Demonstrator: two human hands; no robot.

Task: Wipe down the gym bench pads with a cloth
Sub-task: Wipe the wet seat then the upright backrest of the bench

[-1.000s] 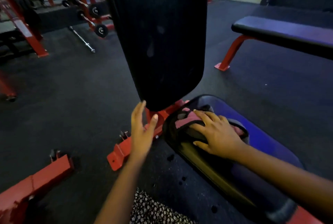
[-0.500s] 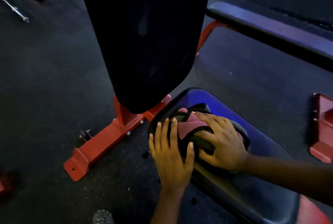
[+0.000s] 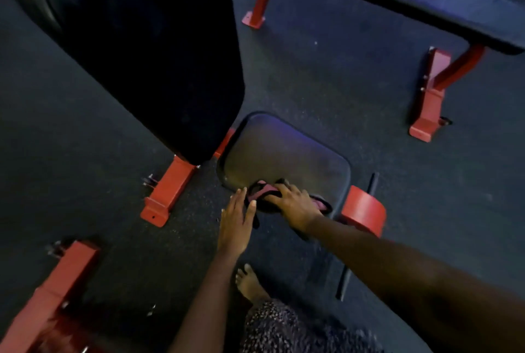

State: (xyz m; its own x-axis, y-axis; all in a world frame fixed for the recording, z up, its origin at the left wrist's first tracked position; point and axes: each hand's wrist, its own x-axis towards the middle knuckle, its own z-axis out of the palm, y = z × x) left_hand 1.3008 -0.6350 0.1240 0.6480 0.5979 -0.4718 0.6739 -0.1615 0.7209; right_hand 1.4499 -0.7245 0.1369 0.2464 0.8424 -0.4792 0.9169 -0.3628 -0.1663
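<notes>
Cloth (image 3: 265, 196) now at the seat pad's (image 3: 284, 153) near edge
It has slid down-frame from the far end and lies lengthwise left-right at centre frame. The right hand (image 3: 292, 202) grips it, fingers curled; the left hand (image 3: 237, 220), fingers straight, touches its left end.

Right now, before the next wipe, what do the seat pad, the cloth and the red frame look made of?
Seat pad: likely vinyl or leatherette, smooth with a dull bluish sheen. Cloth: soft fabric, pink and black, bunched in folds. Red frame: seemingly painted steel, square-edged, with bolts.
</notes>
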